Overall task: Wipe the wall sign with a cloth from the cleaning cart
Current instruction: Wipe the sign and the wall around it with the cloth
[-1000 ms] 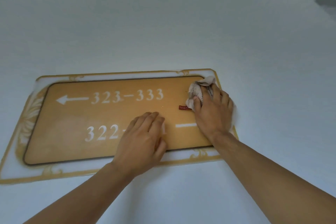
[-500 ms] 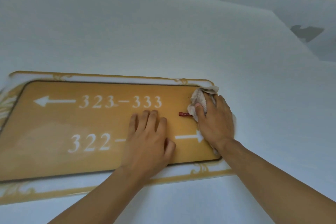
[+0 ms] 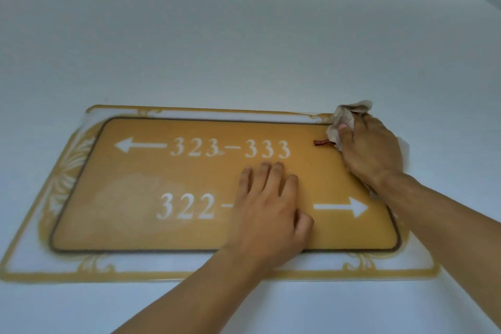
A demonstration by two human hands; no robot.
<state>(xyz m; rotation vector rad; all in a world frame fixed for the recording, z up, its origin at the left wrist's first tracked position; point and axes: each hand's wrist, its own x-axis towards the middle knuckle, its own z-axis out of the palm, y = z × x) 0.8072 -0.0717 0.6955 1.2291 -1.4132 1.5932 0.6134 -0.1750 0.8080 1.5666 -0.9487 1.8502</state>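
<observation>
The wall sign (image 3: 168, 179) is an orange panel in a clear frame with gold trim, marked 323-333 with a left arrow and 322- with a right arrow. My right hand (image 3: 371, 149) presses a crumpled beige cloth (image 3: 344, 119) with a small red tag against the sign's upper right corner. Flat on the panel's middle lies my left hand (image 3: 268, 211), fingers together, covering the numbers after 322-. A pale hazy patch shows on the panel's lower left.
A plain white wall (image 3: 244, 35) surrounds the sign on all sides. Its edge runs along the far upper right. The cleaning cart is not in view.
My right hand and the cloth have slid from the panel's right side up to the upper right corner. The left hand stays flat on the sign. The camera view has shifted.
</observation>
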